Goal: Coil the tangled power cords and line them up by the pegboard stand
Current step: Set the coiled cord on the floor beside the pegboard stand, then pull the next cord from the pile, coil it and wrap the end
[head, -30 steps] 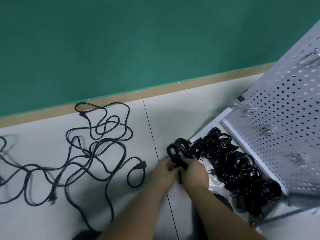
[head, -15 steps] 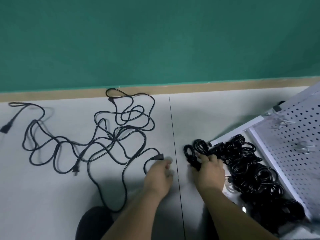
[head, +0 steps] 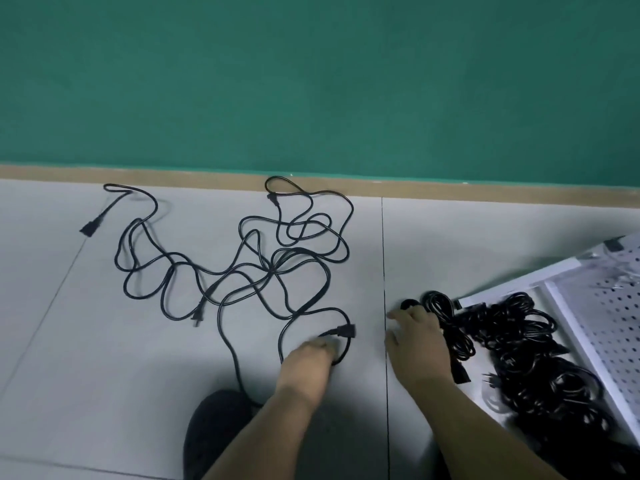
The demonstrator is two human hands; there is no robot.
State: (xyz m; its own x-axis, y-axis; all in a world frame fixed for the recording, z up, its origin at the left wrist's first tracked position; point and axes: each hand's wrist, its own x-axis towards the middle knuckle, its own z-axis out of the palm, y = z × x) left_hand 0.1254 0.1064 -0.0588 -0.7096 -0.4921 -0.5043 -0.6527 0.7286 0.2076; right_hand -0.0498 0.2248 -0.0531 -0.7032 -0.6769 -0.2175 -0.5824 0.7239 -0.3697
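Connector (head: 346, 331) of tangled cord (head: 269, 268) lies just beyond left hand (head: 308, 362).

Plain workshop-like storeroom: a white metal pegboard stand (head: 602, 323) on pale grey floor tiles (head: 450, 244), with a green wall (head: 311, 81) and tan skirting board (head: 173, 174) behind it.

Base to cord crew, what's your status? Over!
Left grip down on tangled cords near a plug, hold unclear. Right grip open, touching end coil. Coiled pile by pegboard stand. Nothing between tangle and coils.
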